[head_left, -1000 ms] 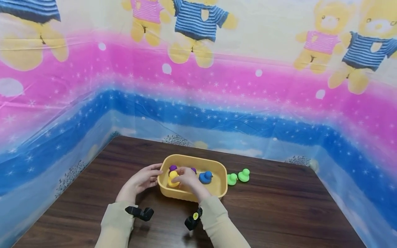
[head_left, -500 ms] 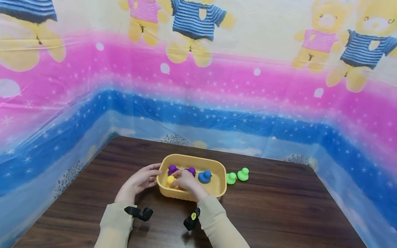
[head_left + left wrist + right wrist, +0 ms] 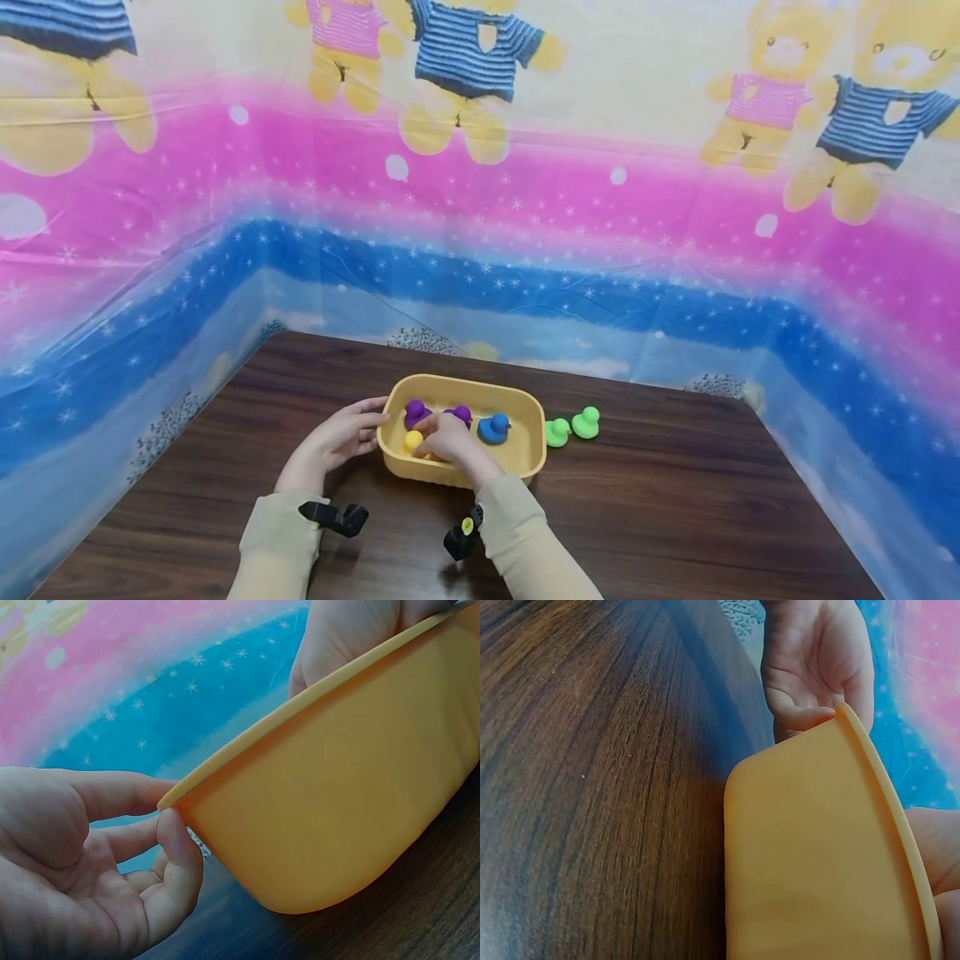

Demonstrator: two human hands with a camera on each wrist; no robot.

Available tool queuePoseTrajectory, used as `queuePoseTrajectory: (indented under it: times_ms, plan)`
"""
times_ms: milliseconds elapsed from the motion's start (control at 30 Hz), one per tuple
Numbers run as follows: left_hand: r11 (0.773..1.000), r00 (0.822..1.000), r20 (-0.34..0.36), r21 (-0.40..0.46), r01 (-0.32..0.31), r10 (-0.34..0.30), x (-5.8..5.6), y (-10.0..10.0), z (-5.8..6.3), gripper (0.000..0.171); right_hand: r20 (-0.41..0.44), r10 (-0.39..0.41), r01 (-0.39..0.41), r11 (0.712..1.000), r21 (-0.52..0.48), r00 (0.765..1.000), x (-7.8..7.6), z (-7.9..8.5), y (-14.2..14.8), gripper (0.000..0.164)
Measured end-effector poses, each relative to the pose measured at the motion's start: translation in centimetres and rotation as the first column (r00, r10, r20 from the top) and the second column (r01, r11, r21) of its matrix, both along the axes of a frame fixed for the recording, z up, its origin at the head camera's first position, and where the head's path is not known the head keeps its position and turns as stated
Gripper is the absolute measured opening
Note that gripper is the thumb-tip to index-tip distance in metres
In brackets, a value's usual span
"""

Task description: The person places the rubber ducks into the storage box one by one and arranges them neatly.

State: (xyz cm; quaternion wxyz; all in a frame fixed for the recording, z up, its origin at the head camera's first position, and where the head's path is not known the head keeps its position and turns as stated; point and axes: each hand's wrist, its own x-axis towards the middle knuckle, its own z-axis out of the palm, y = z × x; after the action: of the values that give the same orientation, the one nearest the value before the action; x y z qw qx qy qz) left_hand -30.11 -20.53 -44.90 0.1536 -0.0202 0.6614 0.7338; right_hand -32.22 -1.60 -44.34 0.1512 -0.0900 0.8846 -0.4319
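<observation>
A yellow tub (image 3: 465,387) stands on the table, with my left hand (image 3: 347,435) at its left end. In the left wrist view, the fingers (image 3: 182,844) of that hand hold the tub's rim, one at its top and another curled against the outer wall. My right hand (image 3: 453,442) reaches inside over the near wall, thumb and fingers curled at a yellow duck (image 3: 412,440) low in the left part. Most of the duck's body is hidden by hand and wall. Two purple ducks (image 3: 414,412) sit behind it, and a blue duck (image 3: 494,429) is right of the hand.
Two green ducks (image 3: 587,422) are on the dark wooden table (image 3: 675,492), just outside the tub's right end. A cloth backdrop (image 3: 487,233) printed with bears surrounds the table's far and side edges. Black cameras (image 3: 461,537) are strapped to both wrists.
The yellow duck, gripped by my right hand, has been lowered toward the near left part of the tub. More of the purple ducks shows now. My left hand stays at the rim.
</observation>
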Motion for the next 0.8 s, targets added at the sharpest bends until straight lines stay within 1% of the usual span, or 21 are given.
queuePoseTrajectory:
  times_ms: [100, 167, 267, 333, 400, 467, 533, 667, 767, 800]
  plan:
    - [1.0, 1.0, 0.001, 0.0, -0.003, 0.003, 0.0, 0.0, 0.0, 0.061, -0.013, -0.001, 0.001, 1.0, -0.003, 1.0, 0.0, 0.1, 0.0, 0.037]
    - [1.0, 1.0, 0.002, 0.001, -0.004, 0.004, 0.0, 0.0, 0.1, 0.061, -0.039, 0.005, -0.004, 1.0, 0.015, 0.999, 0.0, 0.2, 0.1, 0.036]
    - [1.0, 1.0, 0.005, 0.005, -0.01, 0.01, 0.0, 0.0, 0.1, 0.062, -0.057, 0.015, -0.014, 1.0, 0.02, 0.998, 0.1, 0.4, 0.2, 0.036]
    - [1.0, 1.0, 0.003, 0.004, -0.01, 0.01, 0.1, 0.1, 0.1, 0.062, -0.073, 0.03, -0.029, 0.999, 0.026, 0.997, 0.2, 0.7, 0.5, 0.037]
    - [1.0, 1.0, 0.0, 0.004, -0.01, 0.01, 0.1, 0.1, 0.1, 0.062, -0.074, 0.039, -0.038, 0.999, 0.009, 0.996, 0.4, 1.2, 0.8, 0.039]
    - [1.0, 1.0, -0.004, 0.004, -0.008, 0.008, 0.1, 0.1, 0.1, 0.062, -0.103, 0.06, -0.06, 0.998, 0.0, 0.993, 0.6, 1.7, 1.1, 0.04]
    - [1.0, 1.0, -0.006, 0.007, -0.003, 0.003, 0.2, 0.0, 0.1, 0.063, -0.139, 0.082, -0.083, 0.996, -0.007, 0.987, 0.7, 2.3, 1.6, 0.04]
    - [1.0, 1.0, -0.006, 0.016, 0.0, 0.0, 0.2, 0.0, 0.1, 0.063, -0.228, 0.125, -0.134, 0.991, -0.024, 0.965, 0.7, 3.1, 2.7, 0.04]
    - [1.0, 1.0, -0.005, 0.019, -0.002, 0.002, 0.3, 0.0, 0.2, 0.062, -0.281, 0.12, -0.141, 0.988, -0.055, 0.952, 0.4, 3.2, 3.8, 0.042]
    - [1.0, 1.0, -0.006, 0.019, -0.003, 0.003, 0.3, 0.0, 0.2, 0.062, -0.287, 0.11, -0.139, 0.987, -0.082, 0.952, 0.2, 3.3, 4.2, 0.041]
